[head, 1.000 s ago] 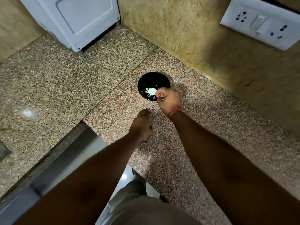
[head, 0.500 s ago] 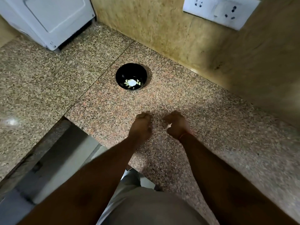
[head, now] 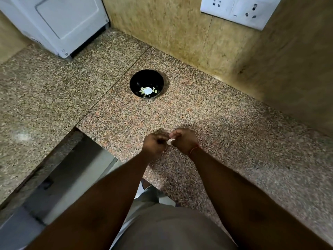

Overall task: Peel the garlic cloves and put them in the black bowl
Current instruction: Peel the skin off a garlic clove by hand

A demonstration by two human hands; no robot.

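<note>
The left hand (head: 154, 144) and right hand (head: 182, 139) are held close together above the near part of the worktop (head: 234, 127). A pale garlic clove (head: 170, 141) is seen between them, pinched by the curled fingers of the right hand. The fingers of the left hand are curled too, just beside the clove; whether they actually grip it cannot be told. A red thread is worn on the right wrist.

The black bowl (head: 146, 76) stands well apart from the hands, farther back on the worktop near the wall. Several pale peeled cloves lie in its bottom, along with one larger white piece, possibly skin.

Judged risks: the clove is small and likely slippery once the skin loosens, so it could slip from the pinch and drop over the near worktop edge to the floor. Loose skin could be carried into the bowl with the clove.

A white appliance (head: 59, 24) stands at the far left; a white switch-and-socket plate (head: 239, 9) is mounted on the wall. No brand, label or legible writing is found.
</note>
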